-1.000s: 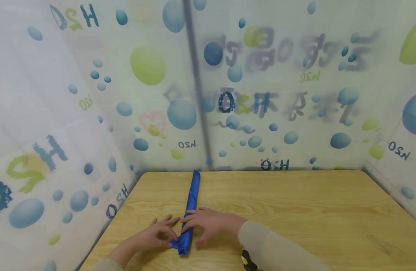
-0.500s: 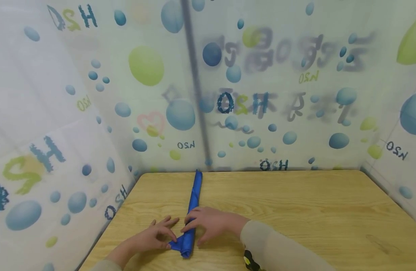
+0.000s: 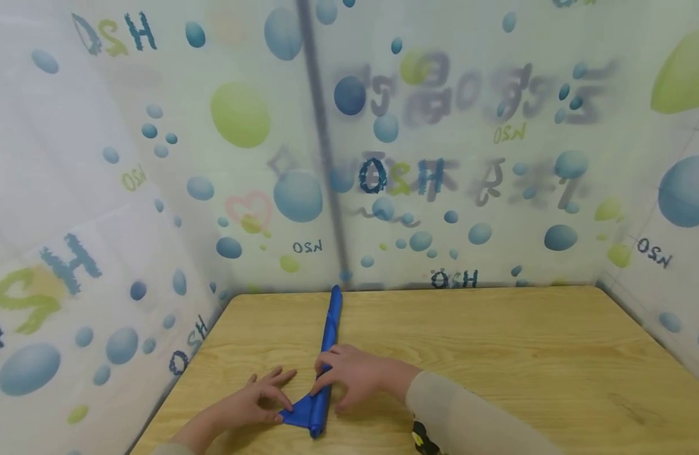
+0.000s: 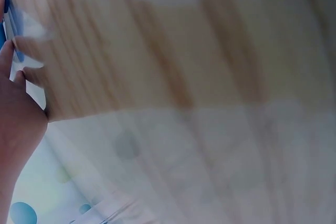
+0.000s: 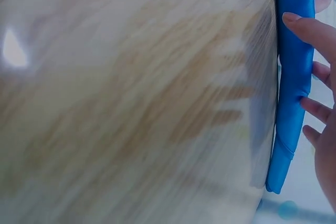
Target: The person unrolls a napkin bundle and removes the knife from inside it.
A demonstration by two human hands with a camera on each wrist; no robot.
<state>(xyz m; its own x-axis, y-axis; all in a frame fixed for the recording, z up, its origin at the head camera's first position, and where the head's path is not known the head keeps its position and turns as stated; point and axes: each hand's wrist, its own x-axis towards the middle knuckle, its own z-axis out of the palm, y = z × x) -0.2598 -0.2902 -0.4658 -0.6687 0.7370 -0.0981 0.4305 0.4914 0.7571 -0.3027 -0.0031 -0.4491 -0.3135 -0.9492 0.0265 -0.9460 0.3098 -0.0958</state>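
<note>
A long, slim roll of shiny blue cloth [image 3: 331, 328] lies lengthwise on the table, its far end at the back edge. From its near end a flat triangular flap [image 3: 298, 414] sticks out to the left. My left hand [image 3: 244, 404] pinches the tip of that flap between thumb and index finger, the other fingers spread. My right hand [image 3: 358, 376] holds the roll at its nearer half, fingers over the top and thumb on the right side. In the right wrist view the thumb and fingertips touch the roll [image 5: 295, 45]. The left wrist view catches my left hand [image 4: 21, 114] only at its edge.
The light wooden table [image 3: 469, 354] has a glossy top that mirrors the hands and roll. Pale curtains [image 3: 429, 139] printed with bubbles and letters enclose it at the back and both sides.
The flap between the roll and my left hand has grown wider. The roll and my right hand have shifted slightly right, while my left hand has stayed nearly in place.
</note>
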